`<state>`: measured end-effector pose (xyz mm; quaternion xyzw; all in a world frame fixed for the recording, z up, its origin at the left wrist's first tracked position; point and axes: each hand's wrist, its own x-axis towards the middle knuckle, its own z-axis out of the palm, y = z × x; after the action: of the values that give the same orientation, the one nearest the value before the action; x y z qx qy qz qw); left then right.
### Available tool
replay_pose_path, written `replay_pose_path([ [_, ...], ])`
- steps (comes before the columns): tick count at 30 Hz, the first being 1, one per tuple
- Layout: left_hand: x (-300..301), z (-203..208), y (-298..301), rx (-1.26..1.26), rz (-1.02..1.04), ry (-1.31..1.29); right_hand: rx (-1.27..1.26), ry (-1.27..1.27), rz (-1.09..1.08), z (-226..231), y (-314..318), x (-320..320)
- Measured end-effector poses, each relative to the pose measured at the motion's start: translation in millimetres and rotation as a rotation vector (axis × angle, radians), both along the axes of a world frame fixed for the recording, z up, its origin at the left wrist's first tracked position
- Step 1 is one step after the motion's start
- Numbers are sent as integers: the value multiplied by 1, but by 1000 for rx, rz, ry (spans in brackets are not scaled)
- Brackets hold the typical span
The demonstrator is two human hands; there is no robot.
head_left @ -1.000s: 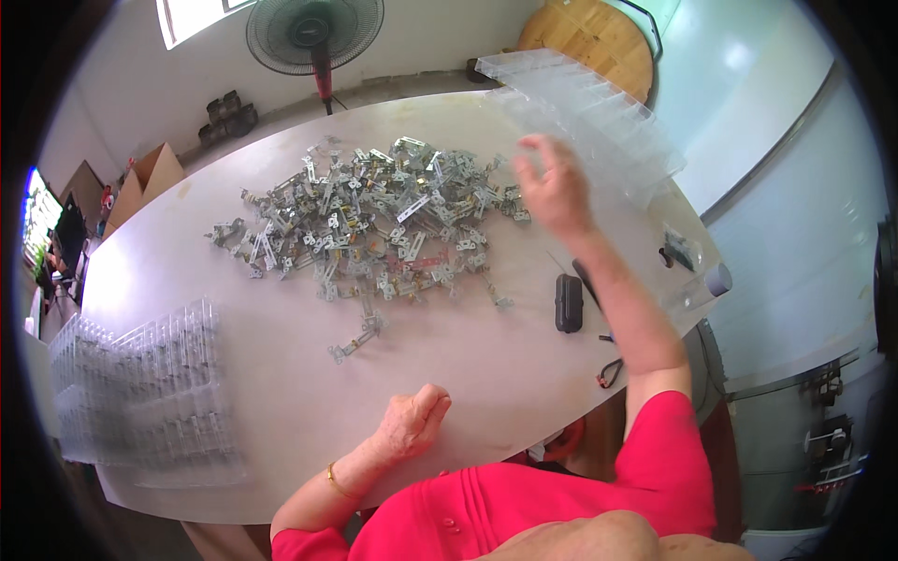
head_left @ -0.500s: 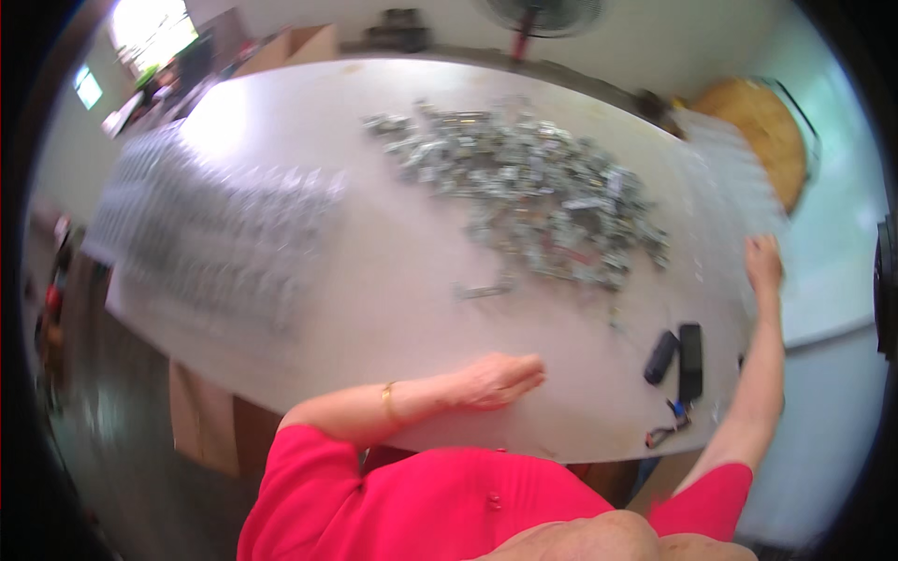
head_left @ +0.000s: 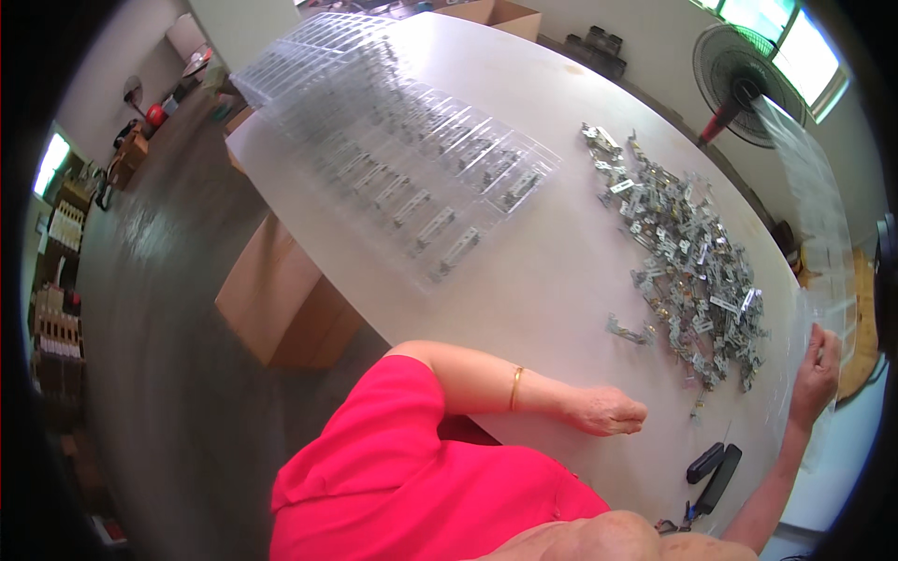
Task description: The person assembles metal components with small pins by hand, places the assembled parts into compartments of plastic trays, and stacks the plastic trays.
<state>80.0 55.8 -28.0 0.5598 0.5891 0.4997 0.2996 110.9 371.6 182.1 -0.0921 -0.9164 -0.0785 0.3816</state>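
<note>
At the table's right edge my right hand is closed on a clear plastic tray, which stands raised on edge and bends upward. My left hand hovers low over the near part of the white table, its fingers curled together and nothing visible in them. Between and beyond my hands lies a heap of small metal fittings, with a couple of loose ones at its near left side. Clear trays filled with rows of similar fittings cover the far left of the table.
Near my right forearm lie a black case, a dark phone-like object and a small tool with blue and red parts. A cardboard box stands on the floor beside the table. A fan stands behind it.
The view has swung left, so the table sits further right. My right hand has raised the clear tray off the table's right side. My left hand stays low over the near table.
</note>
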Motion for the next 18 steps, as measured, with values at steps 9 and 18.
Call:
replay_pose_path([
  [9, -4, -7, -4, -11, 6, 31, 26, -60, 775, -34, -285, -69],
  [18, 10, -28, 19, 355, -39, 191, -8, -110, 1004, -96, -396, -120],
])
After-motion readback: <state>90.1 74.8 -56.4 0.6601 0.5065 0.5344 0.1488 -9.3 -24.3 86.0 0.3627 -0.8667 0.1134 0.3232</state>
